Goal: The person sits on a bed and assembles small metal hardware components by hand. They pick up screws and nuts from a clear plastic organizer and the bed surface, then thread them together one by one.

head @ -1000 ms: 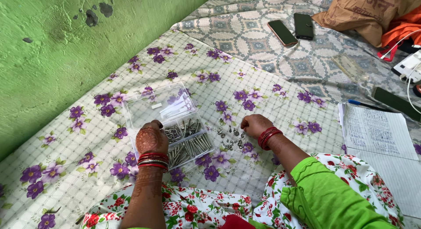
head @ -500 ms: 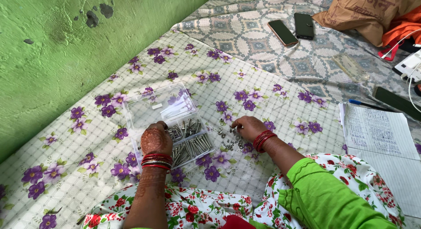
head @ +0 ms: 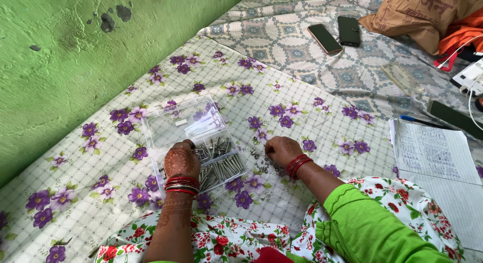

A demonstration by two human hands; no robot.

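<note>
A clear plastic box [head: 151, 124] lies open on a flowered sheet, its lid flat behind it and its tray full of silver bolts [head: 221, 165]. My left hand [head: 181, 161] rests over the tray's left side, fingers curled among the bolts; whether it holds one is hidden. Right of the box, small nuts and washers [head: 256, 155] lie scattered on the sheet. My right hand [head: 280, 149] sits on that pile with fingers bent down, covering part of it.
A green wall [head: 60, 56] runs along the left. Two phones [head: 336, 34] lie at the back, a brown bag [head: 422, 11] and cables at the back right. A notebook [head: 432, 152] with a pen lies to the right. My knees are at the bottom.
My right hand has slid left onto the scattered nuts and washers. My left hand has shifted slightly right and down over the bolts.
</note>
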